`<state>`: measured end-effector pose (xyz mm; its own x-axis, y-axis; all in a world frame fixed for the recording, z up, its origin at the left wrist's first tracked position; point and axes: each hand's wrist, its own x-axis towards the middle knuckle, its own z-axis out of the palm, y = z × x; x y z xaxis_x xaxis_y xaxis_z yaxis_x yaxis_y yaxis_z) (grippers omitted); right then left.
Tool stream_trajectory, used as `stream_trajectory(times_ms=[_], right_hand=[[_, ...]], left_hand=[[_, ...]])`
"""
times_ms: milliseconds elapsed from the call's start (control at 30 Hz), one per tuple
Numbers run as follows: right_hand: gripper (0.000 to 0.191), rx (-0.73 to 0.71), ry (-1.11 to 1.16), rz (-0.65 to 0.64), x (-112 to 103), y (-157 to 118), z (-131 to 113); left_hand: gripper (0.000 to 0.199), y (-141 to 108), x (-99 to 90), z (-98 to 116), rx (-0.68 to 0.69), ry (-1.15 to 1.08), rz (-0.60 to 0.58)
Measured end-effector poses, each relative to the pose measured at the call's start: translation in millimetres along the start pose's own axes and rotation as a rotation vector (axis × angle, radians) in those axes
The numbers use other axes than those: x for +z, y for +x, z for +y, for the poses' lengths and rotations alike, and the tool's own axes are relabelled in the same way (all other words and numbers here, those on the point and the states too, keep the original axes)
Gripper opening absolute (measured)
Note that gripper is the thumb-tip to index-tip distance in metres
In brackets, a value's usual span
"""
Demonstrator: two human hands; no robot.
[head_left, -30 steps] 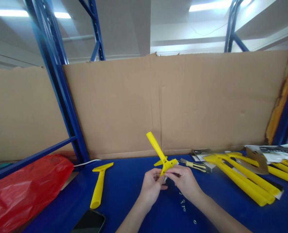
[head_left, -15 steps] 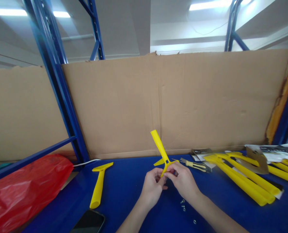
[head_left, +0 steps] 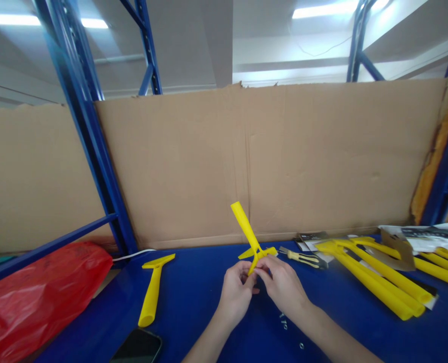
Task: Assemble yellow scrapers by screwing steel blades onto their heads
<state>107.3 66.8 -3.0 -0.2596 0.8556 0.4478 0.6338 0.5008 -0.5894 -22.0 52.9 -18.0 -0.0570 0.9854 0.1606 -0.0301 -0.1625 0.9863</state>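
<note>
Above the table's middle, both my hands hold a yellow plastic tool part [head_left: 245, 225] with a tubular handle pointing up and a forked head. My left hand [head_left: 236, 288] pinches the lower prong of the head. My right hand [head_left: 283, 281] grips the head from the right, its fingertips meeting those of my left hand. Anything small between the fingertips is hidden. Below my right hand lie small metal pieces [head_left: 284, 322] resembling screws or nuts, and a nut [head_left: 301, 346]. A similar yellow T-shaped part [head_left: 151, 292] lies at the left, apart from my hands.
Pliers [head_left: 303, 258] with cream and black handles lie behind my right hand. Several yellow handles [head_left: 382, 282] are piled at the right. A black phone [head_left: 138, 346] and a red plastic bag [head_left: 53, 297] are on the left. A cardboard sheet [head_left: 186, 166] stands behind the blue table [head_left: 197, 322].
The yellow part has turned slightly in my hands, its handle tip shifting a little left. My right hand's fingers have shifted slightly on the head. Both hands keep their hold.
</note>
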Motion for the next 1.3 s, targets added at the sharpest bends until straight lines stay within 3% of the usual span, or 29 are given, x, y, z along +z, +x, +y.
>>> stream_trajectory(times_ms=[267, 500, 733, 900, 1067, 1300], right_hand=[[0.023, -0.091, -0.057, -0.079, -4, -1, 2], [0.020, 0.081, -0.006, 0.015, 4, 2, -3], [0.017, 0.040, 0.050, 0.013, -6, -3, -11], [0.014, 0.242, 0.129, 0.084, 2, 4, -3], [0.028, 0.378, 0.221, 0.034, 10, 5, 5], [0.020, 0.233, 0.108, 0.142, 0, 3, 5]], left_hand=[[0.035, 1, -0.7, -5, 0.006, 0.041, -0.012], [0.025, 0, -0.8, -2, 0.057, 0.096, -0.026], [0.018, 1, -1.6, -2, 0.117, 0.137, -0.032], [0.018, 2, -3.6, 3, 0.084, 0.118, -0.005], [0.014, 0, -4.8, 4, 0.141, 0.183, 0.010], [0.014, 0, -3.2, 1, 0.091, 0.127, 0.030]])
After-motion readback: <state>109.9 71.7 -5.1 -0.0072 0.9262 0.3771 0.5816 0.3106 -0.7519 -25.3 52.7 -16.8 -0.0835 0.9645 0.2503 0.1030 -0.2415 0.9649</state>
